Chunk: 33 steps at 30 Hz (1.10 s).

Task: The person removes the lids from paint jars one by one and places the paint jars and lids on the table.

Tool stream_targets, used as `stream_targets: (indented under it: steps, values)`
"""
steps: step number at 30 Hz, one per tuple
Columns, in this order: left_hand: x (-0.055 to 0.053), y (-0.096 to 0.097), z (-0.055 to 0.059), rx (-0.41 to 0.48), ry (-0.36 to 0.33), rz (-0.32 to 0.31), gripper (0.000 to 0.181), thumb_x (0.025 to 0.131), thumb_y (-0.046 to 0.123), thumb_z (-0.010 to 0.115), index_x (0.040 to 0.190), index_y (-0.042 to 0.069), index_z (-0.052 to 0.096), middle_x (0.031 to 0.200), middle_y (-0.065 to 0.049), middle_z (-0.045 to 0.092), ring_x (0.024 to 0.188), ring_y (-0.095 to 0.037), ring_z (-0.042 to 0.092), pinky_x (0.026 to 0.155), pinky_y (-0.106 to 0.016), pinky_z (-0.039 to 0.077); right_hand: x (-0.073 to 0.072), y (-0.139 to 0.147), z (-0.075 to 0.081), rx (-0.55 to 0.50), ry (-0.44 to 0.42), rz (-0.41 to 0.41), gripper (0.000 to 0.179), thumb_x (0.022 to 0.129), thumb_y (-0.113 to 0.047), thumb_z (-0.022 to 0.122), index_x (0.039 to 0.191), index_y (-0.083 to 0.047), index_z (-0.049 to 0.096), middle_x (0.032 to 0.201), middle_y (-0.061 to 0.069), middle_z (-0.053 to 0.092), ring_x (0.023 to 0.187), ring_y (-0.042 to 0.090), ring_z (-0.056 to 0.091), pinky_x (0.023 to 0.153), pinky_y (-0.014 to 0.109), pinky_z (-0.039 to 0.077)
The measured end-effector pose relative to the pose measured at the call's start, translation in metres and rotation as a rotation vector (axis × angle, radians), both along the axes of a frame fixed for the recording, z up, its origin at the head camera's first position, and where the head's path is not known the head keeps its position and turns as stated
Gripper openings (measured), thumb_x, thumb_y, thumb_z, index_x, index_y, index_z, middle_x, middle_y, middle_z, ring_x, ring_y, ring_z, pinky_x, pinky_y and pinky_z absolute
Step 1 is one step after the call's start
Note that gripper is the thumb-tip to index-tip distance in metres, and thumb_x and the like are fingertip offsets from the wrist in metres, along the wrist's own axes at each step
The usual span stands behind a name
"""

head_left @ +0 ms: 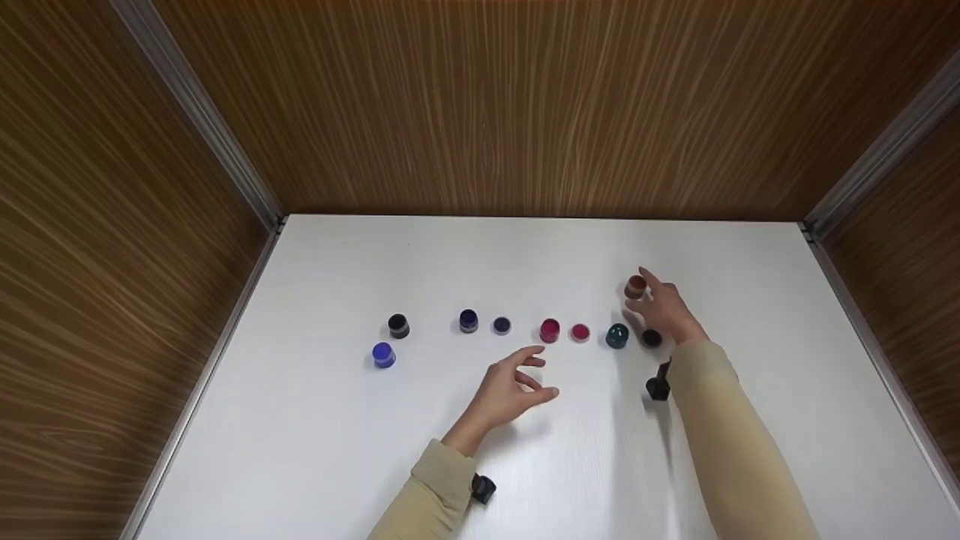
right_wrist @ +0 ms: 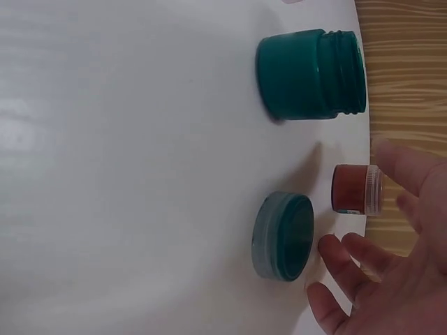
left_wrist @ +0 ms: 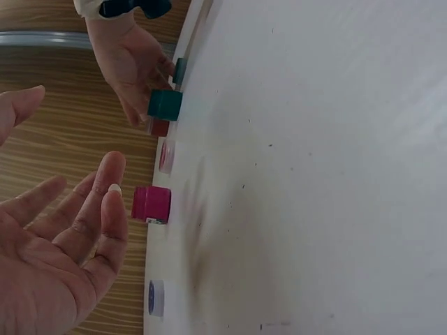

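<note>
Above the far right of the white table, my right hand [head_left: 666, 311] reaches around a small brown-red jar [head_left: 635, 286] with its fingers spread. A clear cap sits on that jar [right_wrist: 356, 189], and the right wrist view shows no grip on it. Nearer to me stand an uncapped green jar [head_left: 617, 336] and its loose lid [right_wrist: 283, 237]. My left hand [head_left: 499, 390] hovers over the table, fingers loosely bent and holding nothing. Just beyond its fingertips are an uncapped pink jar [head_left: 550, 330] and a pink lid [head_left: 580, 333].
Further left stand an uncapped dark blue jar [head_left: 468, 321] with its lid [head_left: 502, 325] beside it, a black jar [head_left: 398, 326] and a violet-blue jar [head_left: 383, 355]. Wood-grain panels [head_left: 480, 112] enclose the table [head_left: 337, 450] at the back and sides.
</note>
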<state>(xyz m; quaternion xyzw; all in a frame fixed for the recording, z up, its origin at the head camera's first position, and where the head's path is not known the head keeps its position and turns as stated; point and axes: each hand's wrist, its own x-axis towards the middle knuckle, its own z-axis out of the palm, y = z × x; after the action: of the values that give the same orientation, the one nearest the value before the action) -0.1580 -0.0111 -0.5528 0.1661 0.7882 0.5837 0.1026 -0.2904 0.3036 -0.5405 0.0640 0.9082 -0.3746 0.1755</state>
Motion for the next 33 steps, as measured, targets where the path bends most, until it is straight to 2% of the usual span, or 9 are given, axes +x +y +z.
stream_targets:
  steps: [3,7,12,18,26,33]
  values:
    - [0.001,-0.001,-0.001,0.005,-0.001,0.006,0.065,0.083,0.02,0.08,0.14,0.009,0.052,0.124,-0.016,0.062,0.082,-0.01,0.066,0.07,-0.025,0.054,-0.001,-0.002,-0.002,0.021,-0.022,-0.008,0.078,0.101,-0.035,0.054,0.159,-0.024,0.004,0.155,0.03,0.01,0.142,0.051,0.011,0.109,0.068,0.013]
    - [0.002,-0.003,-0.002,0.006,-0.007,0.011,0.065,0.083,0.02,0.081,0.14,0.01,0.052,0.124,-0.016,0.062,0.082,-0.01,0.066,0.07,-0.025,0.054,-0.002,-0.005,-0.004,0.045,-0.022,-0.019,0.076,0.1,-0.034,0.056,0.159,-0.022,0.008,0.154,0.029,0.016,0.141,0.051,0.014,0.107,0.071,0.011]
    - [0.003,-0.004,-0.004,0.014,-0.004,0.015,0.065,0.082,0.019,0.081,0.139,0.009,0.053,0.123,-0.015,0.062,0.082,-0.01,0.065,0.069,-0.024,0.054,-0.002,-0.007,-0.007,0.073,0.048,-0.041,0.068,0.101,-0.028,0.056,0.156,-0.011,0.019,0.144,0.03,0.032,0.135,0.047,0.03,0.107,0.07,0.013]
    - [0.004,-0.005,-0.003,0.017,-0.008,0.017,0.064,0.083,0.019,0.081,0.139,0.008,0.052,0.123,-0.016,0.062,0.082,-0.01,0.065,0.069,-0.024,0.054,0.0,-0.009,-0.01,0.076,0.112,-0.072,0.053,0.101,-0.028,0.057,0.143,-0.004,0.035,0.128,0.025,0.046,0.118,0.041,0.045,0.103,0.069,0.019]
    - [0.003,-0.007,-0.005,0.02,-0.016,0.013,0.063,0.083,0.019,0.08,0.138,0.007,0.053,0.124,-0.017,0.062,0.082,-0.01,0.065,0.068,-0.025,0.054,0.003,-0.007,-0.011,0.043,0.154,-0.086,0.045,0.101,-0.024,0.055,0.136,0.0,0.039,0.133,0.025,0.048,0.125,0.042,0.044,0.105,0.067,0.018]
    - [0.001,-0.008,-0.005,0.0,-0.016,0.022,0.06,0.083,0.019,0.08,0.137,0.009,0.055,0.124,-0.017,0.062,0.082,-0.009,0.065,0.067,-0.025,0.054,0.007,-0.004,-0.011,-0.053,0.133,-0.1,0.044,0.102,-0.022,0.055,0.136,0.001,0.038,0.134,0.023,0.047,0.127,0.04,0.043,0.108,0.054,0.031]
